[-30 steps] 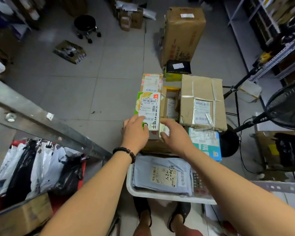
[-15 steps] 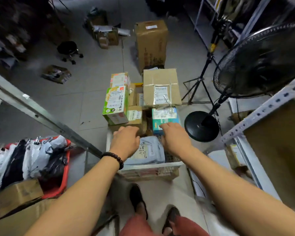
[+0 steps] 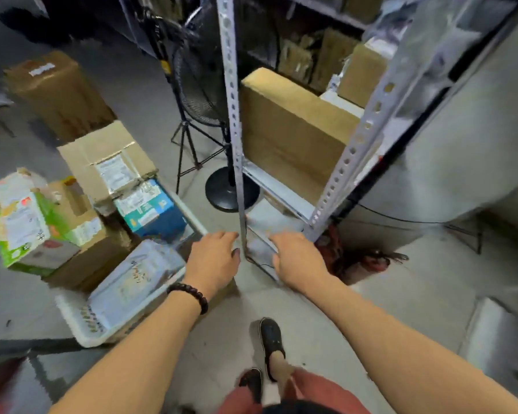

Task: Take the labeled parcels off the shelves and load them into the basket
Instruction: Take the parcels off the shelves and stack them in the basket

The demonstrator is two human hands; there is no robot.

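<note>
Cardboard parcels (image 3: 108, 165) crowd the basket (image 3: 72, 321) beside the left hand (image 3: 213, 261); it and the right hand (image 3: 299, 258), empty and slack, have swung toward the shelf (image 3: 232, 115).

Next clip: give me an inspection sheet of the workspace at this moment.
Surface: grey tiled floor, view blurred by motion.
Job's things: white basket heaped with labeled parcels, grey mailer bag nearest; large cardboard parcel on the metal shelf.
Clutter: tall cardboard box on the floor; red item by the shelf foot, unidentifiable.
Grippers: left hand and right hand open, holding nothing.
Cables: black cable along the floor.
Surroundings: standing fan.
</note>
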